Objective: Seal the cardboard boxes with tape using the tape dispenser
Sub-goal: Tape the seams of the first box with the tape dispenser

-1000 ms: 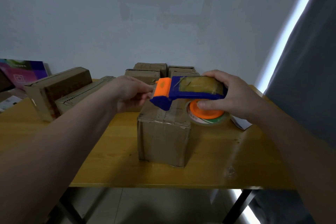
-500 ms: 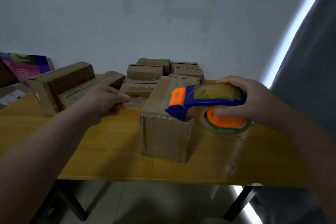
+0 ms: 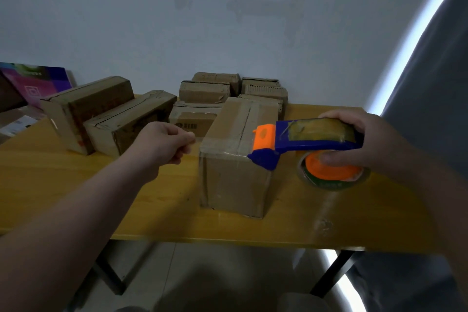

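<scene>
While the right hand (image 3: 367,142) is gripping the tape dispenser (image 3: 311,139) at the near cardboard box (image 3: 233,180), left hand (image 3: 162,144) in a pinch on clear tape (image 3: 222,145).

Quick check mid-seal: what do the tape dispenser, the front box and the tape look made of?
Tape dispenser: moulded plastic, with a blue body and orange head and hub, smooth and slightly glossy. Front box: brown cardboard, matte, with creased edges. Tape: apparently thin clear film, showing only as a sheen across the box top.

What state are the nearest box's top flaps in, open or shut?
Shut: the nearest box has flat flaps, clear tape crossing their seam.
</scene>
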Tool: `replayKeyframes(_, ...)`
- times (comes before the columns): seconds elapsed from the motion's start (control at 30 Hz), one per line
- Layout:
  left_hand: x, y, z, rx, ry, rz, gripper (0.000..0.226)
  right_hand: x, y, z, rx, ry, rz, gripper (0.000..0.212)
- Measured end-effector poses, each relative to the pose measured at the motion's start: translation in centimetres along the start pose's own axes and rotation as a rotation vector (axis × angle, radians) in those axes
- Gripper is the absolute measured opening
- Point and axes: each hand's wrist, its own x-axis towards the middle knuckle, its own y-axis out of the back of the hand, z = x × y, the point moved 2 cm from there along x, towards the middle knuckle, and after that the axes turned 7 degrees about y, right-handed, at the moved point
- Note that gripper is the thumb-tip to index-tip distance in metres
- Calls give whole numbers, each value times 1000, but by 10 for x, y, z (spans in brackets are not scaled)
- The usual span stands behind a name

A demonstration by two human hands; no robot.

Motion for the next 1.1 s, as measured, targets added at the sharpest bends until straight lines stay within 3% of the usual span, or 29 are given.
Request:
replayKeyframes(0.4, -6, -22, -15, 74, -30, 4, 16, -14, -13, 28, 45, 14, -11, 64)
replayKeyframes(0.67, -8, -19, -8, 370, 86, -123, 43, -17, -20, 28, 84, 6, -6, 58)
replayKeyframes(0.73, -8, -16, -13, 312, 23, -47, 39, -18, -24, 28, 99, -1, 3, 59)
replayKeyframes(0.8, -13, -14, -14, 65, -66, 30, 37, -18, -26, 29, 99, -8, 13, 60)
replayKeyframes(0.9, -24, -20, -12, -329, -14, -160, 49, -19, -28, 34, 89, -18, 30, 60)
replayKeyframes(0.97, -28, -24, -12, -237, -53, -241, 63, -20, -32, 34, 87, -15, 46, 59)
replayKeyframes(1.1, -21, -16, -1, 23, -239, -211, 86, -18, -52, 33, 109, 9, 103, 57)
